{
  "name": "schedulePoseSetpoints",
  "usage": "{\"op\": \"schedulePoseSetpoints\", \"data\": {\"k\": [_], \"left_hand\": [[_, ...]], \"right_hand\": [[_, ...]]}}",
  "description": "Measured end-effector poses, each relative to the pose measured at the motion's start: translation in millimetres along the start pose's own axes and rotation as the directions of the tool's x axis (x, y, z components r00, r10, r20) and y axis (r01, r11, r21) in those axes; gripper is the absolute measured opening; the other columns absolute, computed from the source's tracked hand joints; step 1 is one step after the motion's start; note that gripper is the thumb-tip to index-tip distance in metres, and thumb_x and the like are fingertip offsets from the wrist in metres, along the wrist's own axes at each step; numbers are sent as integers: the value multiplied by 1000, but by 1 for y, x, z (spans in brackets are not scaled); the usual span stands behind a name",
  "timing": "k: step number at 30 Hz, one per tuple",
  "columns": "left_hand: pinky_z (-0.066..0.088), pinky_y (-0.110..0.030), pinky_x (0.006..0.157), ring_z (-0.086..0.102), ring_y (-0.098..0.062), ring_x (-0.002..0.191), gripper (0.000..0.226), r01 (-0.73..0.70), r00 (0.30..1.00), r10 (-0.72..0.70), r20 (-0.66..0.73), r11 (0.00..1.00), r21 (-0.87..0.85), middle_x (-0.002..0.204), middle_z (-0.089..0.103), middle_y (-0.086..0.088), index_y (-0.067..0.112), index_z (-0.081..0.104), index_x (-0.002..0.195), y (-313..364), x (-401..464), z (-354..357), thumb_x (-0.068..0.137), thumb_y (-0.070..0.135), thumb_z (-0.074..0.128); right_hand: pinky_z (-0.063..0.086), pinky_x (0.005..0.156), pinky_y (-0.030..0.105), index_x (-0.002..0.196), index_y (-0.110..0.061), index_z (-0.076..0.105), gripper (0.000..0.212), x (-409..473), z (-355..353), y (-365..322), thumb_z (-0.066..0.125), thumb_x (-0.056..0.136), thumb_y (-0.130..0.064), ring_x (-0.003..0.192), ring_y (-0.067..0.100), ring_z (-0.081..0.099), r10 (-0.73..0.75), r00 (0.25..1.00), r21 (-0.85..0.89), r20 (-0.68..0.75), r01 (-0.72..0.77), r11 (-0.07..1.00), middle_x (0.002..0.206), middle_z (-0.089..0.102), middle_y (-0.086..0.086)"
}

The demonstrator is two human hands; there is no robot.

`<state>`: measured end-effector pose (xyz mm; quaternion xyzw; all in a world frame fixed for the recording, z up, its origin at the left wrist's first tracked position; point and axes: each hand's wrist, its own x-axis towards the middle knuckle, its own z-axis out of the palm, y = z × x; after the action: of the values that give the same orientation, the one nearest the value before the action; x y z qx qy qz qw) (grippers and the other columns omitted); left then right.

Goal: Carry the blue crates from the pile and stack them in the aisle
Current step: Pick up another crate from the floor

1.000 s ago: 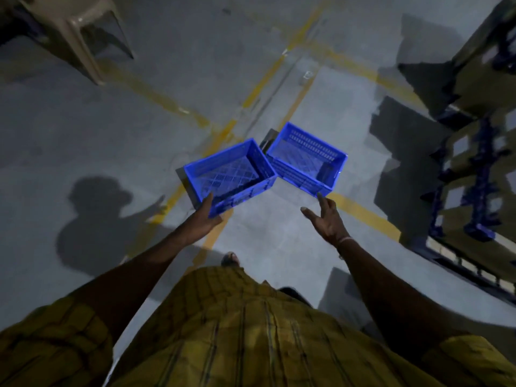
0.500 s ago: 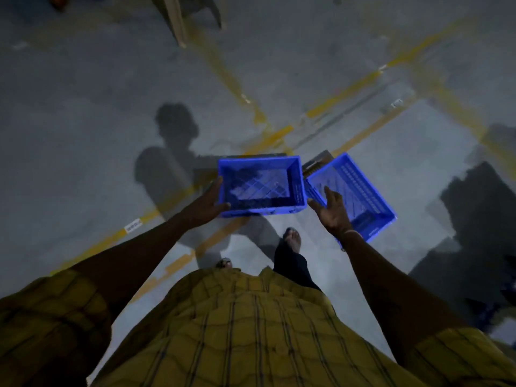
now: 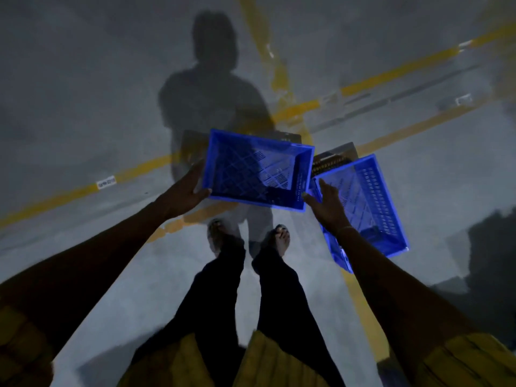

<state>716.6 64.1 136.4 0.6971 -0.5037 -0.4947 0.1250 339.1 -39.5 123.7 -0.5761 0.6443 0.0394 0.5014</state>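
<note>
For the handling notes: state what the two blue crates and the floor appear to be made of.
Held crate: seemingly moulded plastic, saturated blue, faintly glossy; lattice base and slotted walls suggest injection moulding.
Second crate: looks the same, with rows of slots in its wall.
Floor: probably smooth grey concrete, matte, with worn painted yellow lines. Dim light leaves finishes uncertain.

- The grey concrete floor (image 3: 83, 107) carries painted yellow lines (image 3: 371, 79) that cross one another.
- A blue crate (image 3: 374, 202) sits on the floor at the right, over a yellow line.
- A small white label (image 3: 106, 182) lies on the left line.
- Two sandalled feet (image 3: 220, 238) stand near the middle.
</note>
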Motion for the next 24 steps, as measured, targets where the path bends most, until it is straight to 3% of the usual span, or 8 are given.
{"op": "schedulePoseSetpoints", "data": {"k": [2, 6, 9, 12, 16, 19, 21, 24], "left_hand": [[20, -22, 115, 13, -5, 143, 74, -10, 1000, 11, -20, 999, 42, 154, 6, 18, 37, 0, 149, -39, 47, 19, 102, 18, 55], [15, -37, 125, 0, -19, 155, 81, 51, 999, -53, 7, 989, 139, 165, -2, 5, 16, 0, 161, -127, 138, 54, 102, 24, 56], [13, -44, 126, -4, -30, 156, 87, 74, 997, -77, 5, 977, 201, 169, -1, -14, 15, -2, 162, -185, 201, 79, 100, 27, 59], [15, -52, 124, -3, -40, 155, 90, 154, 988, -145, -54, 954, 256, 167, -4, -24, 14, -1, 162, -236, 255, 105, 98, 26, 62], [22, -56, 120, 7, -56, 149, 93, 213, 975, -188, -116, 938, 274, 162, -6, -36, 11, -2, 161, -283, 308, 128, 96, 21, 64], [26, -52, 120, 17, -50, 149, 87, 173, 979, -144, -141, 960, 220, 164, 12, -30, 4, 7, 160, -301, 333, 141, 96, 12, 64], [36, -53, 113, 35, -50, 139, 85, 214, 965, -174, -195, 955, 204, 157, 29, -31, 9, 13, 160, -309, 341, 145, 93, 10, 65], [42, -55, 105, 44, -54, 129, 81, 250, 958, -202, -206, 937, 244, 150, 37, -33, 15, 17, 160, -312, 338, 145, 94, 8, 62]], "right_hand": [[15, 121, 50, 157, -24, 12, 97, 48, 21, 21, 53, 83, -72, 152, 20, 5, -3, 1000, 4, 4, 3, 1000, 166, 6, -1], [13, 121, 50, 157, -24, 10, 115, 144, 62, 65, 47, 68, -87, 152, 22, 1, 42, 999, -61, 32, -40, 997, 166, 3, 1], [21, 118, 52, 157, -22, 14, 98, 214, 89, 100, 59, 83, -67, 150, 32, 10, 36, 999, -170, -6, -36, 985, 164, 6, 9], [33, 109, 58, 156, -20, 18, 94, 274, 107, 136, 67, 83, -54, 142, 49, 20, 58, 995, -290, -80, -79, 954, 160, 5, 18], [38, 104, 54, 156, -19, 18, 99, 325, 118, 170, 67, 76, -50, 136, 53, 27, 104, 986, -350, -130, -144, 926, 159, -2, 24], [42, 100, 48, 155, -14, 19, 89, 351, 127, 185, 72, 85, -27, 132, 52, 37, 100, 986, -367, -131, -142, 919, 159, 0, 27], [43, 97, 47, 155, -15, 18, 86, 363, 131, 190, 70, 86, -18, 129, 51, 41, 105, 985, -383, -138, -150, 911, 158, 6, 27], [46, 88, 46, 153, -14, 27, 80, 370, 129, 193, 63, 83, 1, 116, 50, 50, 76, 981, -374, -181, -140, 917, 151, 21, 27]]}}
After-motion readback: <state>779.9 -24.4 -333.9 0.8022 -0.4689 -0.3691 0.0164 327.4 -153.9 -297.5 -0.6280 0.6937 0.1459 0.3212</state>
